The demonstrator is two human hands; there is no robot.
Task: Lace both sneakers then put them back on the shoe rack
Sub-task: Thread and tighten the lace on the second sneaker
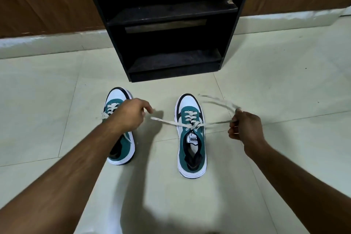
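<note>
Two teal, white and black sneakers stand on the floor, toes toward the shoe rack (171, 24). The right sneaker (190, 138) has its cream lace (165, 120) threaded through most eyelets, and both ends stretch out sideways. My right hand (245, 127) is closed on the right lace end, which loops blurred above it. My left hand (133, 114) hovers over the left sneaker (118, 100) and pinches the left end of that same lace. The left sneaker's own lace (111, 109) shows threaded near the toe; my left forearm hides its middle.
The black shoe rack stands against a wooden wall (41, 0), its two visible shelves bare. Pale floor tiles (275, 85) spread around the shoes. A white skirting strip (47, 43) runs along the wall's base.
</note>
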